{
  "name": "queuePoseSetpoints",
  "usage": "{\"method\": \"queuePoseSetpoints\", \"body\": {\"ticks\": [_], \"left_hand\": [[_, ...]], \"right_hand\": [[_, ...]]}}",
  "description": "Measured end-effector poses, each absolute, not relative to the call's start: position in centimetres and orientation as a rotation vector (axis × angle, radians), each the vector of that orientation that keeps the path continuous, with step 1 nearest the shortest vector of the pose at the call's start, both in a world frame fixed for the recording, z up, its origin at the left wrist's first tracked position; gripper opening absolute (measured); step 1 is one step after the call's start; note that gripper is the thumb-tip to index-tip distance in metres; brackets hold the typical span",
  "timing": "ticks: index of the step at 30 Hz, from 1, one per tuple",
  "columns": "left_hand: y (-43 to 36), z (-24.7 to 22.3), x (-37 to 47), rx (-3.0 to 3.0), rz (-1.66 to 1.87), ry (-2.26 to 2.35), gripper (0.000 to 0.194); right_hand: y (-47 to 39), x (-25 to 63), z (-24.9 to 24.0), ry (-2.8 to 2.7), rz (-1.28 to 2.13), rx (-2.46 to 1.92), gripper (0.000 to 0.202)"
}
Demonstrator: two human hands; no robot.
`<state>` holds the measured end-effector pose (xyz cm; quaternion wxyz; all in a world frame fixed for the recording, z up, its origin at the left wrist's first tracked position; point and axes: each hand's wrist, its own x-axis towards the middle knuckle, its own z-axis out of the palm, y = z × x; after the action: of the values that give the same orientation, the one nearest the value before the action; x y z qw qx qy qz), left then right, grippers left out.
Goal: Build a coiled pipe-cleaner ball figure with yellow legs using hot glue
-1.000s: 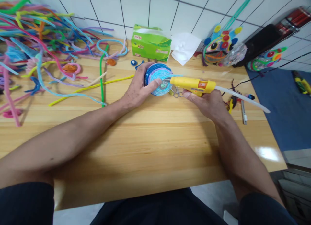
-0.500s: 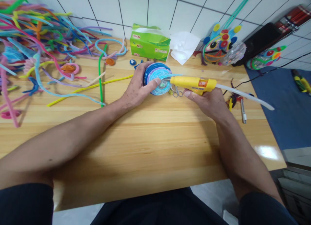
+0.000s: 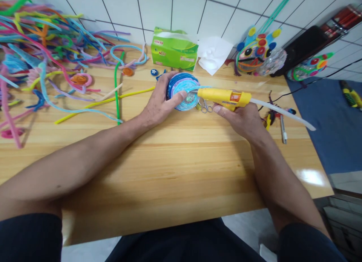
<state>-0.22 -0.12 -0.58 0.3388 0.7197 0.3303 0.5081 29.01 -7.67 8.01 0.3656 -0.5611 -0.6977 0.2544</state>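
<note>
My left hand (image 3: 163, 100) wraps the left side of a round piece coiled from blue, purple and light-blue pipe cleaners (image 3: 183, 85), its thumb lying across the face. A light-blue strand sticks out to the right from the coil. My right hand (image 3: 240, 117) grips a yellow hot glue gun (image 3: 223, 97) by its handle. The metal nozzle points left and is at the coil's centre, close to my left thumb; whether it touches cannot be made out. A long whitish glue stick (image 3: 283, 112) trails from the gun's back. Small scissors (image 3: 205, 106) lie partly hidden beneath the gun.
Many loose pipe cleaners (image 3: 53, 39) heap at the left. Behind the coil stand a green tissue pack (image 3: 174, 51) and a crumpled white tissue (image 3: 213, 54). Decorated crafts (image 3: 257, 52), a dark bottle (image 3: 304, 47), a utility knife (image 3: 283, 130) and a black cord (image 3: 316, 80) are at the right.
The glue gun and the end of its glue stick have shifted very slightly left. My left hand and the coil stay in place.
</note>
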Motion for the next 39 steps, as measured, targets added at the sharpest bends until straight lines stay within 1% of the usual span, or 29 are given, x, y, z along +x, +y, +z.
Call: {"method": "queuePoseSetpoints", "body": {"ticks": [8, 13, 17, 23, 30, 34, 37, 39], "left_hand": [[-0.1, -0.6, -0.2, 1.86, 1.325, 0.85, 0.083], [-0.3, -0.1, -0.3, 1.899, 1.281, 0.876, 0.081], [-0.5, 0.0, -0.3, 1.885, 1.288, 0.872, 0.083], [-0.3, -0.3, -0.4, 1.859, 1.302, 0.865, 0.075], [-0.2, -0.3, -0.4, 1.904, 1.3, 0.87, 0.079], [-0.2, -0.4, -0.3, 1.893, 1.314, 0.874, 0.082], [-0.2, -0.7, -0.2, 1.894, 1.324, 0.871, 0.078], [-0.1, -0.8, -0.1, 1.896, 1.328, 0.866, 0.075]], "right_hand": [[-7.7, 29.1, 8.1, -1.815, 0.624, -1.441, 0.052], [-7.6, 29.4, 7.7, -1.815, 0.627, -1.451, 0.057], [-7.6, 29.3, 7.5, -1.807, 0.629, -1.43, 0.054], [-7.7, 28.9, 8.2, -1.842, 0.609, -1.45, 0.061], [-7.8, 28.9, 8.5, -1.845, 0.609, -1.473, 0.06], [-8.2, 29.3, 10.6, -1.85, 0.659, -1.441, 0.052], [-7.7, 30.4, 11.8, -1.742, 0.64, -1.372, 0.037], [-6.5, 31.5, 11.4, -1.631, 0.587, -1.377, 0.027]]}}
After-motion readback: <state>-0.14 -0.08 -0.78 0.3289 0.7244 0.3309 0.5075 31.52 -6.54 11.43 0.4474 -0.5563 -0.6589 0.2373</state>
